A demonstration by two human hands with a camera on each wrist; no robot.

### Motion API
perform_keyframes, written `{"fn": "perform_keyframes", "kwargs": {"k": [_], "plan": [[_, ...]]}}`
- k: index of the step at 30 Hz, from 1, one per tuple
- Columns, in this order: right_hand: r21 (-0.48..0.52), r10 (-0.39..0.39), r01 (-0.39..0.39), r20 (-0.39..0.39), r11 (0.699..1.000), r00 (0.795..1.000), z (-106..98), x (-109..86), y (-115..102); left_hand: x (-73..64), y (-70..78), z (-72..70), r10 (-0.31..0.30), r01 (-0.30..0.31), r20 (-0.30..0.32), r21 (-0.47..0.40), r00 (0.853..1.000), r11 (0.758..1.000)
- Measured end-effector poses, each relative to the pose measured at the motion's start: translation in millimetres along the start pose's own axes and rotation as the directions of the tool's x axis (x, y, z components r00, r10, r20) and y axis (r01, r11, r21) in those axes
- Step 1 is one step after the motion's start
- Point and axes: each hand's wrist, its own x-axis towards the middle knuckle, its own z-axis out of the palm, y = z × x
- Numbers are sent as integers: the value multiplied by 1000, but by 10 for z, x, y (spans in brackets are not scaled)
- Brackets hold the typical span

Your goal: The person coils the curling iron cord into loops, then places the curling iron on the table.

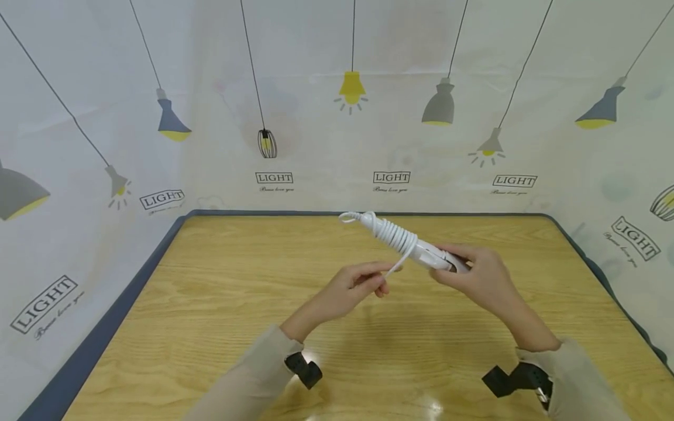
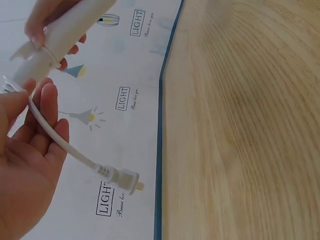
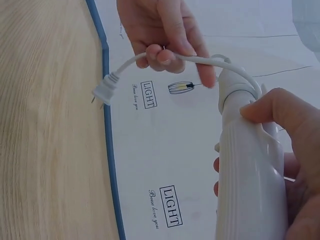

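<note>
A white hair iron [image 1: 429, 254] is held above the table, tilted with its cord end up and to the left. My right hand [image 1: 481, 278] grips its lower right part, fingers and thumb round the body. The white cord [image 1: 395, 235] is wound in several turns round the other end, with a small loop at the tip. My left hand [image 1: 350, 292] pinches the loose end of the cord between thumb and fingers, just below the turns. Past those fingers hangs the two-pin plug [image 2: 122, 180], also seen in the right wrist view.
Beneath both hands lies a wood-grain table [image 1: 221, 304] with a dark blue edge [image 1: 131, 304]. White sheeting [image 1: 316, 128] printed with lamps and the word LIGHT stands round its back and sides. Black wrist cameras [image 1: 304, 369] sit on both sleeves.
</note>
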Motion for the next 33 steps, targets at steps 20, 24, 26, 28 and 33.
{"fn": "perform_keyframes", "kwargs": {"k": [20,24,26,28,33], "plan": [[295,-133,65,215,953,968,-75,-159,-71,186,-131,-130,-24,4,144,138,989,990],[351,-193,98,248,931,949,-55,-162,-50,192,-81,-164,-21,-31,193,264,981,964],[371,-216,110,257,922,942,-35,-160,-51,183,-72,-174,-35,-44,189,396,981,917],[376,-218,107,268,921,939,-13,-157,-66,176,-74,-166,-67,-20,205,397,977,918],[370,-211,102,269,923,940,17,-142,-108,182,-124,-144,-73,24,218,223,973,975]]}}
